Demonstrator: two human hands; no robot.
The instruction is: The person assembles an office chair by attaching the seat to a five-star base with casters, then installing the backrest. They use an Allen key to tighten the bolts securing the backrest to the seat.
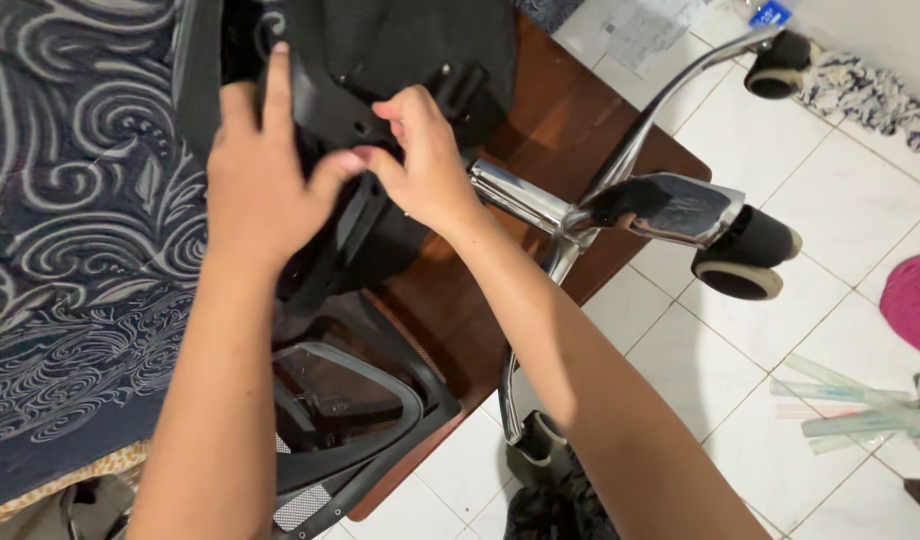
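Note:
A black office chair (pixel 380 60) lies on its side across a brown wooden table (pixel 570 120), its chrome star base (pixel 670 205) and black castor wheels (pixel 745 255) sticking out to the right. My left hand (pixel 265 170) grips a black plastic bracket (pixel 325 110) on the chair's underside, index finger stretched up along it. My right hand (pixel 425 160) pinches at the same bracket near a small hole; whether something small sits between its fingertips cannot be made out. A black mesh backrest frame (pixel 350 400) lies below my arms.
A dark blue cloth with pale swirl patterns (pixel 80 230) covers the left side. White tiled floor (pixel 860 200) lies to the right, with pale green plastic tubes (pixel 850 410), a magenta object (pixel 915 300) and papers (pixel 650 30).

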